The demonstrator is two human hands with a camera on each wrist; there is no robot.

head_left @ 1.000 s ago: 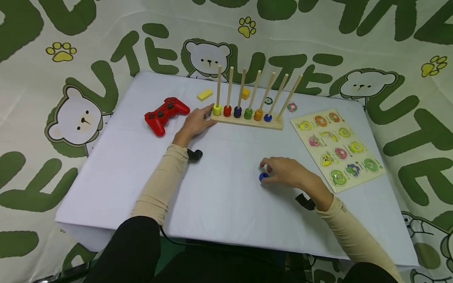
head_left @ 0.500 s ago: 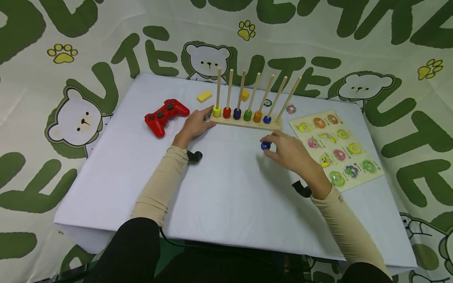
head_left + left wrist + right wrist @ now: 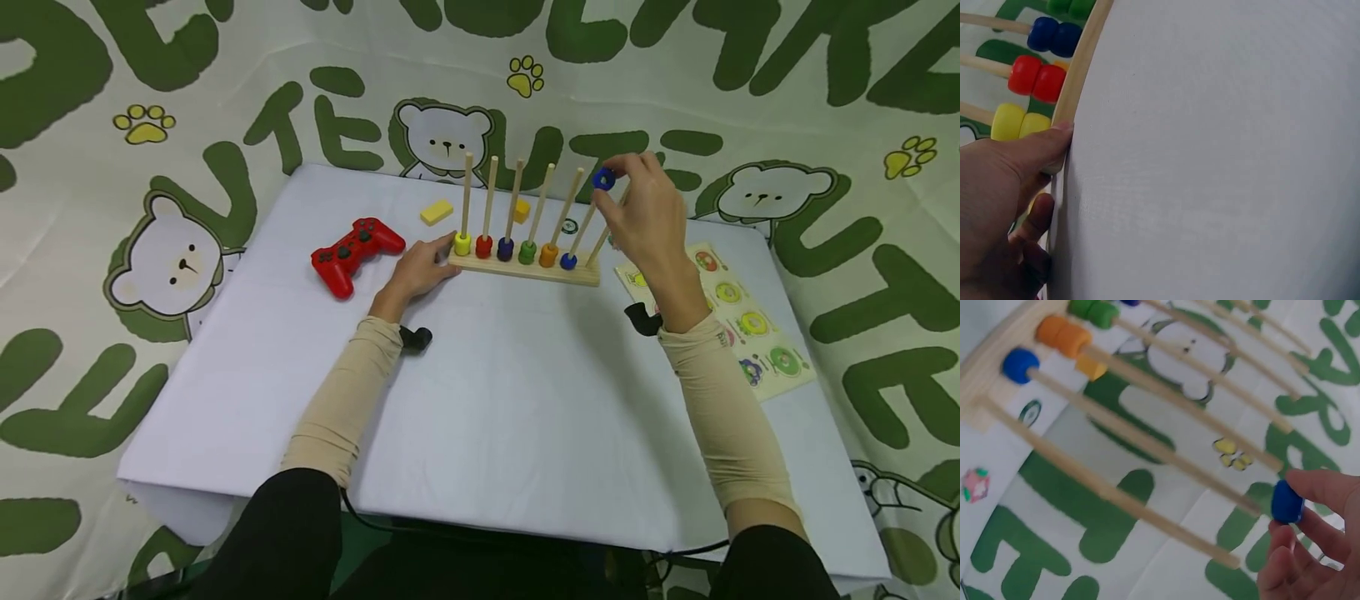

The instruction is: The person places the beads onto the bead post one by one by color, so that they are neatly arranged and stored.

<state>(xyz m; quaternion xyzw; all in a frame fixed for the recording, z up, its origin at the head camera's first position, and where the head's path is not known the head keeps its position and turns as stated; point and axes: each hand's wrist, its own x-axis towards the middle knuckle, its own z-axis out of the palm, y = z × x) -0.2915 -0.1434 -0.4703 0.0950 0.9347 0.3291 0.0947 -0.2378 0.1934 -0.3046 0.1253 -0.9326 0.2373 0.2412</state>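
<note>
Pinching a small blue wooden ring bead (image 3: 603,178), my right hand (image 3: 648,218) hovers beside the rod tips. Left hand (image 3: 417,268), fingers relaxed, rests against the wooden seven-rod abacus rack (image 3: 525,268).

Both forearms wear close-fitting beige sleeves ending at the wrists. Upper arms are clad in black. A small black camera unit sits at each wrist.

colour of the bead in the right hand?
Blue. The bead pinched by the right hand shows best in the right wrist view.

7 rods (image 3: 515,198), 7 beads (image 3: 527,249), 2 yellow blocks (image 3: 436,212), 1 controller (image 3: 355,251), 1 puzzle (image 3: 752,325)
</note>
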